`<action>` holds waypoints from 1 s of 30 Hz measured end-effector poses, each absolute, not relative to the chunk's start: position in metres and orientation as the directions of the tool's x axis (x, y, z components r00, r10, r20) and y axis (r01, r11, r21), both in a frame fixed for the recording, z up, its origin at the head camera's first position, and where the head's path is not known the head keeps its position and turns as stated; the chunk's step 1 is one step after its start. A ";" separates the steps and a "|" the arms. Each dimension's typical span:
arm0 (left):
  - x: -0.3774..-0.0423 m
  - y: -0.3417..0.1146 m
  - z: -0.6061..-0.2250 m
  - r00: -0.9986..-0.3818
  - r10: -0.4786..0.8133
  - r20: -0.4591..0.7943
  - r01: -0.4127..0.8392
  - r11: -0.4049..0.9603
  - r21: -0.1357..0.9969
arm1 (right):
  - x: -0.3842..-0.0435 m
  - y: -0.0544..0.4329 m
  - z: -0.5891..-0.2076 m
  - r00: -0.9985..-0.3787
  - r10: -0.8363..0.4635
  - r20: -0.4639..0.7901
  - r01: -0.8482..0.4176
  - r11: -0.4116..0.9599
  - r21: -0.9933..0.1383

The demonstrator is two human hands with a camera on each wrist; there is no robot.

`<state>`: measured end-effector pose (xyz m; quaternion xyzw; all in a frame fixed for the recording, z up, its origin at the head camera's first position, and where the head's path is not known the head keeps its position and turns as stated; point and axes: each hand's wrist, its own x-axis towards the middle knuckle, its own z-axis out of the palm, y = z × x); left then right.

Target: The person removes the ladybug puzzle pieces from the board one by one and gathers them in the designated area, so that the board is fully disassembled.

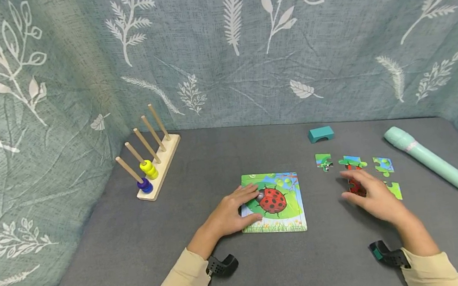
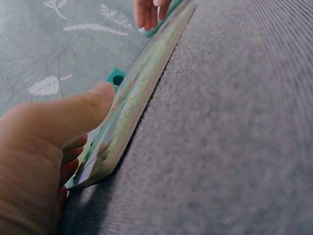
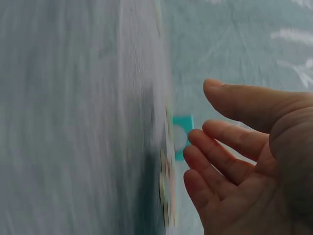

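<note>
From my remote station I logged the left hand (image 1: 236,210) resting on the left part of a square ladybug puzzle board (image 1: 272,200), thumb and fingers spread apart across its edge. The board lay flat on the dark grey surface (image 1: 99,268), between the two hands. I recorded the right hand (image 1: 372,197) hovering over loose jigsaw pieces (image 1: 383,165), thumb and fingers apart, holding nothing. Three pieces formed a rough row beyond it; a red one and a green one were partly hidden by the hand. I noted a teal arch block (image 1: 321,134) behind the pieces and a mint-green wand-shaped object (image 1: 436,163) slanting to their right. Far left stood a wooden five-peg stacker (image 1: 167,155), with blue rings (image 1: 145,185) on the nearest peg and yellow rings (image 1: 149,169) on the next.
</note>
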<state>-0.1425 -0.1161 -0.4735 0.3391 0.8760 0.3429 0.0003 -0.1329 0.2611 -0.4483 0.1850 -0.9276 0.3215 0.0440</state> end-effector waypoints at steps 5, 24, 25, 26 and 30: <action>-0.145 -0.118 -0.473 -0.767 0.586 0.261 0.609 0.538 0.582 | -0.132 0.239 -0.445 -0.914 -0.366 0.176 -0.392 0.685 -0.614; -0.146 -0.131 -0.473 -0.791 0.587 0.173 0.599 0.685 0.415 | -0.143 0.123 -0.439 -0.808 -0.579 0.107 -0.476 0.536 -0.697; -0.146 -0.131 -0.473 -0.791 0.587 0.172 0.598 0.685 0.416 | -0.144 0.117 -0.440 -0.804 -0.586 0.098 -0.475 0.535 -0.699; -0.146 -0.131 -0.473 -0.790 0.588 0.174 0.600 0.683 0.416 | -0.145 0.112 -0.441 -0.803 -0.589 0.088 -0.472 0.538 -0.698; -0.146 -0.132 -0.474 -0.789 0.589 0.177 0.602 0.679 0.421 | -0.148 0.095 -0.448 -0.808 -0.586 0.066 -0.463 0.561 -0.687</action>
